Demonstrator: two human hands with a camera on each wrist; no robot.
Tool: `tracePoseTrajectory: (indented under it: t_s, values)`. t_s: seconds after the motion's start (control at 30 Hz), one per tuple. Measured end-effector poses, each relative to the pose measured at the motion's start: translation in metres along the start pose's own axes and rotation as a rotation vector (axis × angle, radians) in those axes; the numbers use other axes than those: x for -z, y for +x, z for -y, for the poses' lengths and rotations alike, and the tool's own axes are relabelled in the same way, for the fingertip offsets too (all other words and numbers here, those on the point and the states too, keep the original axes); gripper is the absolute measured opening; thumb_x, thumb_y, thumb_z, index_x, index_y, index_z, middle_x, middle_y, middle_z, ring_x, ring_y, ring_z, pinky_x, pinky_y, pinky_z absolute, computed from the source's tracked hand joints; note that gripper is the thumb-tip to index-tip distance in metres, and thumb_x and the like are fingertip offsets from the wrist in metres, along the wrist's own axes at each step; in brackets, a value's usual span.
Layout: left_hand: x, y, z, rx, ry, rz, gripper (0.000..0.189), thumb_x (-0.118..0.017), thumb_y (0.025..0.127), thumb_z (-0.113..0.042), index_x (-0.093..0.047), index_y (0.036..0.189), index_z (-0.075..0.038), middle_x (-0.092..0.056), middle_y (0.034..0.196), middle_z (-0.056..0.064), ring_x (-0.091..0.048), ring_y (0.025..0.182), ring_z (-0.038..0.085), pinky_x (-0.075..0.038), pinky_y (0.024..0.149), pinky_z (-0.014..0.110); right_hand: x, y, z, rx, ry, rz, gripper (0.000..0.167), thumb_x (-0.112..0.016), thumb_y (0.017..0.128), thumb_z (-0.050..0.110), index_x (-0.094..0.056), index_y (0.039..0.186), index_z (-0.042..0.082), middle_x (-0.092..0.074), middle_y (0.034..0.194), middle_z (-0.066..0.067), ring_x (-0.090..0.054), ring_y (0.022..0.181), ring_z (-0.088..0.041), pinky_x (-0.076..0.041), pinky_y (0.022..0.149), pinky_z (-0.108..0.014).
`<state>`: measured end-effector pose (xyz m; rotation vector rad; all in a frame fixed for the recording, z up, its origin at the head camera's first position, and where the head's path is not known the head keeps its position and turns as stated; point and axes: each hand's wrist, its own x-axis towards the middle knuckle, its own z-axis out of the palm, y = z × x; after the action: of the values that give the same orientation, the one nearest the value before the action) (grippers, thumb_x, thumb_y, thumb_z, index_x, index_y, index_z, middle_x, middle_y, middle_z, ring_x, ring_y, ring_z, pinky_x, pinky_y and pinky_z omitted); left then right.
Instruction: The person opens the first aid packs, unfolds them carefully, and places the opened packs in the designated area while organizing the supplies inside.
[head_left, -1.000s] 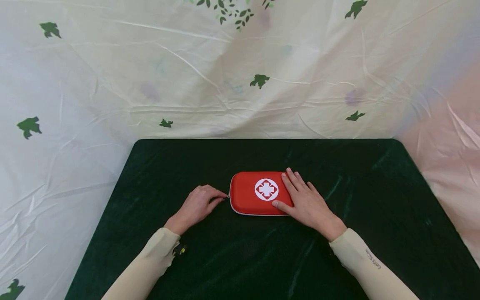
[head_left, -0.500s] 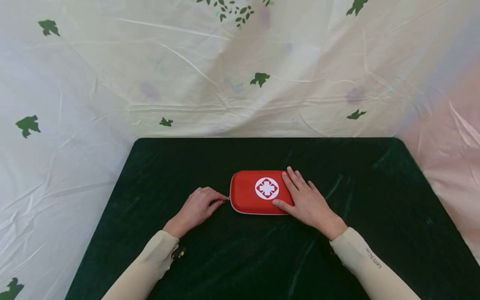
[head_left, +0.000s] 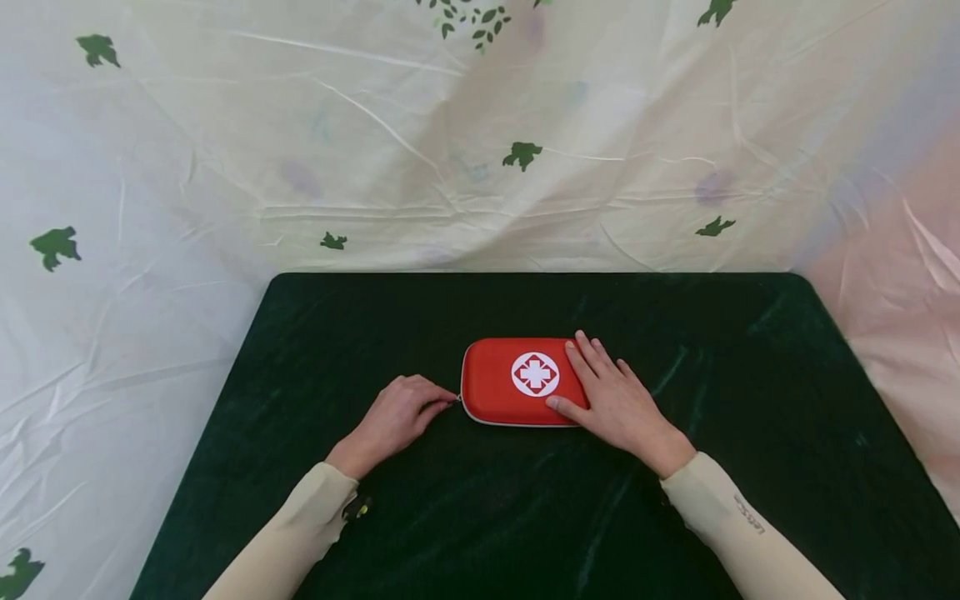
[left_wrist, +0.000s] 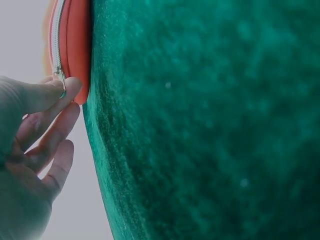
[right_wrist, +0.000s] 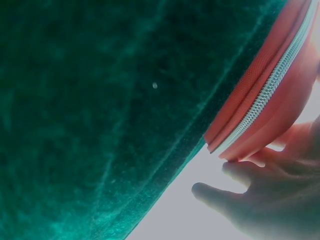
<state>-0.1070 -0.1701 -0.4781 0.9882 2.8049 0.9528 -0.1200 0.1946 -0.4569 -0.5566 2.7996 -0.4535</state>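
Observation:
A red zippered first-aid case point(head_left: 491, 383) with a white cross emblem point(head_left: 536, 374) lies flat on the green cloth. At its left end my left hand point(head_left: 393, 421) pinches the zipper pull point(left_wrist: 61, 84) between thumb and index finger; the other fingers curl loosely below. The silver zipper point(right_wrist: 267, 92) looks closed along the side that shows in the right wrist view. My right hand point(head_left: 622, 408) rests flat over the case's right end, fingers spread and thumb on the lid near the emblem. That end of the case is partly hidden beneath the hand.
The table point(head_left: 375, 325) is covered in dark green velvet, with rounded far corners. Behind it and at both sides hangs a pale curtain point(head_left: 420, 142) printed with green birds and leaves.
The hands hold nearly the same pose on the case and zipper pull. The whole head view has shifted slightly; nothing else has visibly moved.

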Motion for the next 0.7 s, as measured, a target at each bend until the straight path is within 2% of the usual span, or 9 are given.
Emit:
tracePoseTrajectory:
  t_s: [0.03, 0.13, 0.17, 0.2, 0.27, 0.33, 0.4, 0.7]
  values:
    - [-0.006, -0.001, 0.007, -0.009, -0.006, -0.016, 0.022, -0.067, 0.102, -0.026, -0.076, 0.12, -0.021, -0.075, 0.109, -0.009, -0.067, 0.1, 0.008, -0.053, 0.087, 0.042, 0.0, 0.0, 0.0, 0.0, 0.0, -0.001, 0.104, -0.056, 0.093, 0.073, -0.016, 0.167, 0.011, -0.005, 0.174, -0.011, -0.014, 0.157, -0.039, -0.022, 0.118, -0.068]
    - [-0.007, -0.002, 0.007, 0.018, -0.015, -0.014, 0.021, -0.068, 0.1, -0.025, -0.076, 0.119, -0.023, -0.074, 0.108, -0.012, -0.066, 0.099, 0.006, -0.053, 0.087, 0.043, 0.0, 0.0, 0.0, 0.0, -0.001, -0.003, 0.104, -0.056, 0.092, 0.073, -0.016, 0.167, 0.011, -0.006, 0.174, -0.011, -0.014, 0.157, -0.039, -0.022, 0.118, -0.069]
    - [-0.014, -0.004, 0.017, 0.004, -0.011, -0.017, 0.022, -0.067, 0.101, -0.026, -0.076, 0.121, -0.022, -0.075, 0.109, -0.01, -0.066, 0.101, 0.007, -0.052, 0.089, 0.042, -0.001, 0.0, 0.0, 0.001, -0.001, -0.003, 0.104, -0.056, 0.092, 0.073, -0.016, 0.167, 0.011, -0.006, 0.174, -0.011, -0.014, 0.157, -0.039, -0.022, 0.118, -0.069]
    - [-0.014, -0.004, 0.016, 0.0, -0.011, -0.022, 0.022, -0.067, 0.101, -0.026, -0.076, 0.12, -0.022, -0.075, 0.109, -0.01, -0.066, 0.1, 0.006, -0.053, 0.088, 0.042, -0.001, 0.0, 0.0, 0.0, 0.0, -0.004, 0.104, -0.056, 0.092, 0.073, -0.016, 0.167, 0.011, -0.006, 0.174, -0.011, -0.014, 0.157, -0.04, -0.022, 0.118, -0.069]
    - [-0.004, -0.004, 0.001, 0.027, 0.01, 0.015, 0.023, -0.071, 0.098, -0.016, -0.076, 0.12, -0.016, -0.076, 0.109, -0.004, -0.068, 0.1, 0.011, -0.053, 0.09, 0.044, -0.001, 0.0, 0.0, -0.001, 0.001, -0.004, 0.104, -0.056, 0.092, 0.072, -0.016, 0.167, 0.011, -0.006, 0.174, -0.011, -0.014, 0.157, -0.04, -0.022, 0.118, -0.069]
    - [-0.004, -0.004, 0.0, 0.022, 0.018, 0.011, 0.022, -0.071, 0.097, -0.016, -0.076, 0.119, -0.017, -0.076, 0.108, -0.004, -0.068, 0.1, 0.01, -0.053, 0.09, 0.042, -0.002, 0.0, 0.0, -0.002, 0.001, -0.005, 0.104, -0.056, 0.092, 0.072, -0.017, 0.167, 0.011, -0.006, 0.174, -0.011, -0.014, 0.157, -0.04, -0.022, 0.118, -0.069]
    - [0.007, -0.002, -0.018, 0.044, 0.036, 0.027, 0.022, -0.073, 0.095, -0.012, -0.076, 0.117, -0.015, -0.076, 0.106, -0.004, -0.068, 0.097, 0.009, -0.054, 0.088, 0.042, -0.002, 0.001, 0.0, -0.004, 0.001, -0.005, 0.104, -0.056, 0.093, 0.072, -0.017, 0.167, 0.011, -0.006, 0.174, -0.011, -0.014, 0.157, -0.039, -0.022, 0.118, -0.068]
    - [0.006, -0.004, -0.021, 0.059, 0.052, 0.036, 0.023, -0.074, 0.095, -0.013, -0.076, 0.118, -0.016, -0.075, 0.106, -0.005, -0.067, 0.098, 0.007, -0.054, 0.09, 0.039, -0.002, 0.0, 0.001, -0.006, 0.001, -0.006, 0.103, -0.056, 0.093, 0.072, -0.016, 0.167, 0.011, -0.005, 0.174, -0.011, -0.013, 0.157, -0.039, -0.021, 0.119, -0.068]
